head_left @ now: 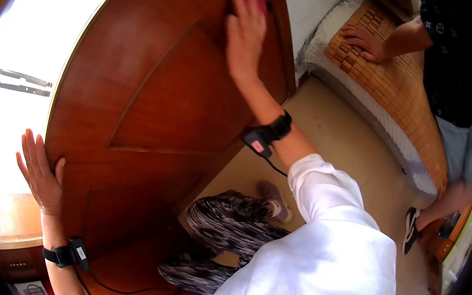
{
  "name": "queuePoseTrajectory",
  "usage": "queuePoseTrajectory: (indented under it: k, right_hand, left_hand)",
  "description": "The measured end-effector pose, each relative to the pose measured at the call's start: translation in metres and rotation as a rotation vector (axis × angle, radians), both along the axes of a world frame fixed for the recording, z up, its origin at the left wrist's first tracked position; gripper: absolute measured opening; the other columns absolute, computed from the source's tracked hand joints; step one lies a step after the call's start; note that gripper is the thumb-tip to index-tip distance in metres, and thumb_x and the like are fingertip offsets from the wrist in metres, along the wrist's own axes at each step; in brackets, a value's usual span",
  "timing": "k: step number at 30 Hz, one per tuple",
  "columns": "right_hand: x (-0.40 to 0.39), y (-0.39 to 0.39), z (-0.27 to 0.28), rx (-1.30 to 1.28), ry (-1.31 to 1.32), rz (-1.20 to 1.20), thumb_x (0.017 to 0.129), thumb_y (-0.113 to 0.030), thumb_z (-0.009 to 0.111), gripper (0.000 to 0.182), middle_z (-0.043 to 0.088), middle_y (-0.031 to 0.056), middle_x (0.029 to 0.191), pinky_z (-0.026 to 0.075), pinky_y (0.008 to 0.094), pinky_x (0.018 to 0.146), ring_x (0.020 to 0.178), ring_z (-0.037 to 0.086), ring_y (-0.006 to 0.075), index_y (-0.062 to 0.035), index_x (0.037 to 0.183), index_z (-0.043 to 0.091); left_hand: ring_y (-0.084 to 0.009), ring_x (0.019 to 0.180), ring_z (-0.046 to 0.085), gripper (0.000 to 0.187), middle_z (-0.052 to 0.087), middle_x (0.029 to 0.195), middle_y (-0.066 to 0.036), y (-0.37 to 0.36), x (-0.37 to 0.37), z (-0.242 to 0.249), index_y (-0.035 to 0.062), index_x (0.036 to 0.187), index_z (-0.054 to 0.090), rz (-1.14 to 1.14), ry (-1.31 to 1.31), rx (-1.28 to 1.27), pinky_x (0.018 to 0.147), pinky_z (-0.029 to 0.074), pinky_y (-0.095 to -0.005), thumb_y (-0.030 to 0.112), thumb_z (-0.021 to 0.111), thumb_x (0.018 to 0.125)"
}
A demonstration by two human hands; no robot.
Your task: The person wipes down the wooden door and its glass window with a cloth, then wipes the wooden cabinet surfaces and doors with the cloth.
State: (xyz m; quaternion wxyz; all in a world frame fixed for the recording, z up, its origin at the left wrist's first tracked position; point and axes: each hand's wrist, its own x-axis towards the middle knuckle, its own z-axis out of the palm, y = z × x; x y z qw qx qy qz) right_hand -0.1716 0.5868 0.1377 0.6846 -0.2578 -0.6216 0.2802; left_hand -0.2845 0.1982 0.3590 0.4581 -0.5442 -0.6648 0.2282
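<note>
My right hand (245, 43) presses a pink-red cloth (257, 0) against the upper part of a reddish-brown wooden door (157, 86). Most of the cloth is hidden under the fingers. At the door's left edge, my left hand (43, 179) has its fingers spread and its thumb over the wood. Bright light behind it hides whether the palm rests on anything. Each wrist wears a black strap with a small box and a cable.
At the right, a co-worker's hand (369, 44) rests on a bed with a woven mat (385, 87). Beige tiled floor (327, 121) lies between bed and door. A bright window (12, 96) with a sill (12, 213) is on the left.
</note>
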Motion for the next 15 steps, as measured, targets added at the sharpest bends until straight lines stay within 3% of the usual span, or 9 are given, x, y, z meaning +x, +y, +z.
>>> queuePoseTrajectory:
  k: [2, 4, 7, 10, 15]
  right_hand:
    - [0.006, -0.003, 0.059, 0.198, 0.018, 0.112, 0.095, -0.016, 0.046, 0.048, 0.035, 0.024, 0.146, 0.023, 0.0513, 0.11, 0.134, 0.029, 0.0426, -0.0063, 0.142, 0.04]
    - [0.004, -0.022, 0.101, 0.329, 0.317, 0.187, 0.097, -0.015, 0.044, 0.045, 0.039, 0.0205, 0.144, 0.027, 0.0491, 0.109, 0.129, 0.035, 0.0429, -0.005, 0.141, 0.042]
    - [0.008, -0.035, 0.088, 0.389, 0.105, 0.074, 0.098, -0.014, 0.041, 0.044, 0.042, 0.0171, 0.143, 0.027, 0.0465, 0.11, 0.13, 0.037, 0.0397, -0.0031, 0.14, 0.04]
    - [-0.018, -0.044, 0.009, 0.204, 0.056, -0.026, 0.093, -0.007, 0.047, 0.042, 0.042, 0.0159, 0.143, 0.027, 0.0483, 0.11, 0.133, 0.033, 0.0419, -0.0108, 0.135, 0.051]
    - [-0.017, -0.044, -0.136, -0.217, -0.052, -0.105, 0.095, -0.007, 0.043, 0.043, 0.041, 0.0163, 0.144, 0.026, 0.0492, 0.111, 0.134, 0.034, 0.0373, -0.0045, 0.138, 0.044]
  left_hand:
    - [-0.0304, 0.143, 0.024, 0.062, 0.028, 0.155, -0.013, -0.001, 0.0, 0.001, 0.0095, 0.149, 0.028, 0.009, -0.008, -0.023, 0.115, 0.015, -0.0514, 0.034, 0.051, 0.097]
    - [-0.0303, 0.144, 0.024, 0.062, 0.027, 0.155, -0.013, -0.007, 0.0, 0.003, 0.0083, 0.148, 0.028, 0.003, 0.016, -0.047, 0.115, 0.015, -0.0513, 0.035, 0.05, 0.097]
    - [-0.0305, 0.144, 0.023, 0.063, 0.026, 0.155, -0.014, -0.013, -0.002, 0.005, 0.0064, 0.149, 0.027, 0.008, -0.007, -0.117, 0.116, 0.013, -0.0508, 0.037, 0.047, 0.098]
    - [-0.0317, 0.145, 0.018, 0.062, 0.022, 0.156, -0.015, -0.011, 0.002, 0.009, 0.0068, 0.15, 0.023, 0.01, -0.025, -0.121, 0.116, 0.01, -0.0526, 0.033, 0.046, 0.098]
    - [-0.0329, 0.144, 0.023, 0.064, 0.026, 0.155, -0.016, -0.01, -0.001, 0.011, 0.0058, 0.148, 0.027, 0.011, 0.007, -0.115, 0.116, 0.012, -0.0516, 0.041, 0.046, 0.098]
